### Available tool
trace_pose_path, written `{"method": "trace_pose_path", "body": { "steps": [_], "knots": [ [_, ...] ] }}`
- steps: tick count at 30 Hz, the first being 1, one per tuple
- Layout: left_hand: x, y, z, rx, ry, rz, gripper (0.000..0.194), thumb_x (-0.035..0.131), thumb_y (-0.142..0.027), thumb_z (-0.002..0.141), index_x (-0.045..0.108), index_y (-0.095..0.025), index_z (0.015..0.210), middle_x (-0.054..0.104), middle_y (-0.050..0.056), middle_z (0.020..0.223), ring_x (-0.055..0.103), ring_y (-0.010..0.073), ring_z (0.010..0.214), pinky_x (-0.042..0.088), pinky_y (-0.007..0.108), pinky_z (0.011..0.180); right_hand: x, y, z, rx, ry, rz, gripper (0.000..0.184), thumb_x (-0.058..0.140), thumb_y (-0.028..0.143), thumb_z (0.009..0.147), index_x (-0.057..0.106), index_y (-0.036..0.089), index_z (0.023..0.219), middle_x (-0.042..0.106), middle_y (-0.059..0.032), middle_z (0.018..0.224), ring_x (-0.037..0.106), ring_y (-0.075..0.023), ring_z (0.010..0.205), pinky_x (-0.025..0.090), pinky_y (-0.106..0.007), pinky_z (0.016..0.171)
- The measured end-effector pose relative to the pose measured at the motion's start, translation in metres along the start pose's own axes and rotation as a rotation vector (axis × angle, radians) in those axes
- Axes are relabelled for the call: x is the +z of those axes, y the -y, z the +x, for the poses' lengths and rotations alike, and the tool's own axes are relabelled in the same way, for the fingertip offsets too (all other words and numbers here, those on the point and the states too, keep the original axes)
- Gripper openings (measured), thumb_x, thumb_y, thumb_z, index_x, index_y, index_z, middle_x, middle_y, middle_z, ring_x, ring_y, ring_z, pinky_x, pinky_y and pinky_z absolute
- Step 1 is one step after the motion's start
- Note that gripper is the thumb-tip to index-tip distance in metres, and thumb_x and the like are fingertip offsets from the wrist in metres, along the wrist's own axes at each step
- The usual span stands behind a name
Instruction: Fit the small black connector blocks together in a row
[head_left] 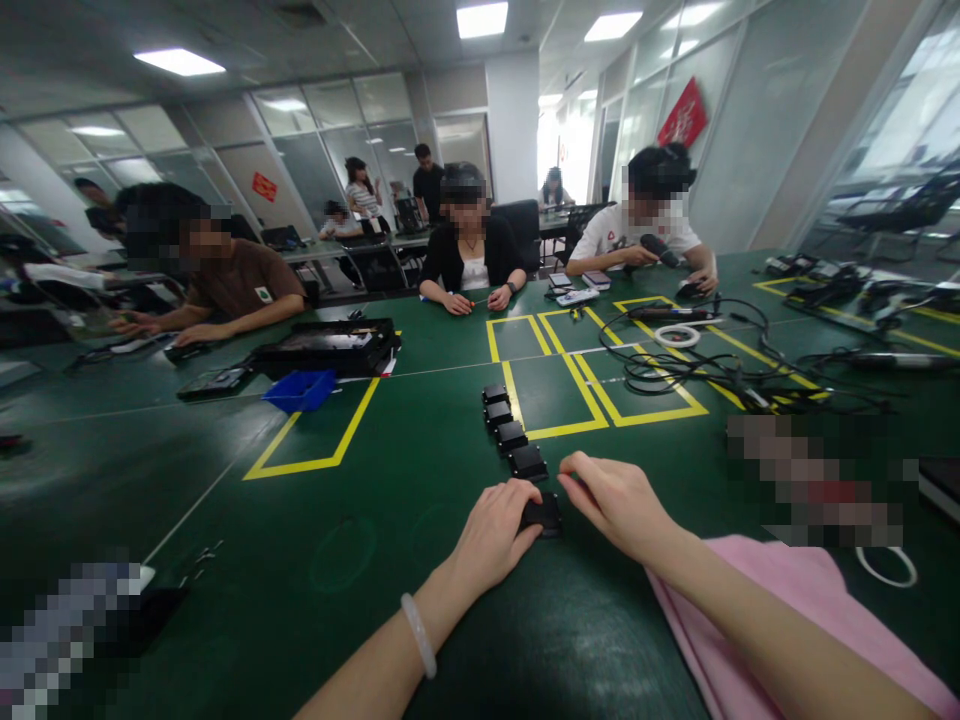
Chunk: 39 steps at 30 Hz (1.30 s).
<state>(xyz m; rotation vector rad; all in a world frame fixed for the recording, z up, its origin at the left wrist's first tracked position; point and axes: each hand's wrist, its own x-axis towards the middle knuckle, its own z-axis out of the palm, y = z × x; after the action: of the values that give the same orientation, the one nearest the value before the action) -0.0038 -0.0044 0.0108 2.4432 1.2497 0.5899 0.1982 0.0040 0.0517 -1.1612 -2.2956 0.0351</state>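
Observation:
My left hand [501, 525], with a pale bangle at its wrist, grips a small black rectangular block [550, 514] on the green table. Fingers and thumb close round the block's left side and hide part of it. Just right of the block, my right hand [611, 500] is raised with thumb and forefinger pinched together. Whatever they hold, if anything, is too small to make out. Beyond the hands, several similar black blocks [528, 461] stand in a slightly curved row leading away from me, beside a yellow-taped outline.
A blue bin [300, 390] and a black open case [330, 345] lie at left. Tangled black cables [675, 370] and a white ring-shaped coil [677, 336] cover the right side. Pink cloth [787, 620] lies under my right forearm. Several people sit across the table.

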Motion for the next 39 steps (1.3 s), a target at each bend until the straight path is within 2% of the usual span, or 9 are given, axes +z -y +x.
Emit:
{"method": "trace_pose_path", "body": {
  "steps": [5, 11, 18, 23, 29, 35, 39],
  "knots": [
    [-0.0001, 0.0001, -0.0004, -0.008, 0.001, 0.003, 0.026, 0.059, -0.017, 0.083, 0.048, -0.024, 0.106, 0.057, 0.003, 0.107, 0.054, 0.0218, 0.101, 0.042, 0.037, 0.088, -0.0002, 0.0018, 0.0004, -0.023, -0.026, 0.039, 0.015, 0.037, 0.021, 0.093, 0.051, 0.019, 0.099, 0.064, -0.0025, 0.077, 0.061, -0.0141, 0.068, 0.042, -0.024, 0.063],
    [0.0007, 0.001, -0.0004, -0.003, 0.001, -0.002, 0.026, 0.059, -0.017, 0.084, 0.048, -0.023, 0.105, 0.056, 0.003, 0.107, 0.053, 0.0218, 0.102, 0.042, 0.037, 0.089, -0.0009, 0.0001, -0.0013, -0.016, 0.019, 0.033, 0.017, 0.038, 0.03, 0.096, 0.051, 0.02, 0.089, 0.063, -0.0019, 0.074, 0.061, -0.0145, 0.068, 0.039, -0.024, 0.062],
    [-0.0012, -0.0002, -0.0001, -0.01, 0.01, -0.007, 0.028, 0.061, -0.016, 0.082, 0.047, -0.023, 0.105, 0.056, 0.002, 0.107, 0.053, 0.0211, 0.102, 0.041, 0.036, 0.088, -0.0014, 0.0012, -0.0001, -0.005, 0.01, 0.066, 0.014, 0.036, 0.021, 0.094, 0.05, 0.019, 0.096, 0.063, -0.0016, 0.076, 0.06, -0.0138, 0.068, 0.04, -0.024, 0.064],
    [-0.0002, 0.0003, -0.0001, -0.005, 0.005, 0.0, 0.029, 0.062, -0.016, 0.082, 0.047, -0.023, 0.106, 0.056, 0.002, 0.107, 0.053, 0.021, 0.101, 0.041, 0.036, 0.088, -0.0014, -0.0006, -0.0009, 0.006, 0.029, 0.034, 0.02, 0.037, 0.031, 0.096, 0.052, 0.02, 0.088, 0.062, -0.0011, 0.071, 0.06, -0.0141, 0.066, 0.038, -0.024, 0.062],
    [0.0007, 0.0011, 0.0, -0.002, 0.01, 0.002, 0.029, 0.061, -0.015, 0.082, 0.048, -0.023, 0.106, 0.056, 0.002, 0.107, 0.053, 0.022, 0.102, 0.041, 0.037, 0.088, 0.0006, -0.0002, 0.0011, 0.008, -0.002, 0.043, 0.015, 0.035, 0.023, 0.095, 0.05, 0.019, 0.095, 0.061, -0.0011, 0.074, 0.059, -0.0138, 0.066, 0.038, -0.024, 0.062],
    [0.001, 0.0013, -0.0001, 0.004, 0.003, -0.006, 0.029, 0.062, -0.015, 0.082, 0.048, -0.024, 0.106, 0.056, 0.002, 0.108, 0.053, 0.0214, 0.102, 0.041, 0.036, 0.088, 0.0012, -0.0012, 0.0001, 0.006, 0.045, 0.014, 0.022, 0.036, 0.033, 0.097, 0.05, 0.02, 0.086, 0.06, -0.0011, 0.071, 0.059, -0.0149, 0.066, 0.037, -0.025, 0.062],
    [0.0002, 0.0004, 0.0002, 0.0, 0.006, 0.001, 0.028, 0.061, -0.016, 0.082, 0.048, -0.023, 0.106, 0.056, 0.002, 0.107, 0.053, 0.0215, 0.101, 0.041, 0.036, 0.087, 0.0014, 0.0, -0.001, -0.005, 0.027, 0.036, 0.016, 0.036, 0.025, 0.096, 0.05, 0.019, 0.094, 0.061, -0.0016, 0.074, 0.06, -0.0147, 0.068, 0.038, -0.025, 0.063]
  ]
}}
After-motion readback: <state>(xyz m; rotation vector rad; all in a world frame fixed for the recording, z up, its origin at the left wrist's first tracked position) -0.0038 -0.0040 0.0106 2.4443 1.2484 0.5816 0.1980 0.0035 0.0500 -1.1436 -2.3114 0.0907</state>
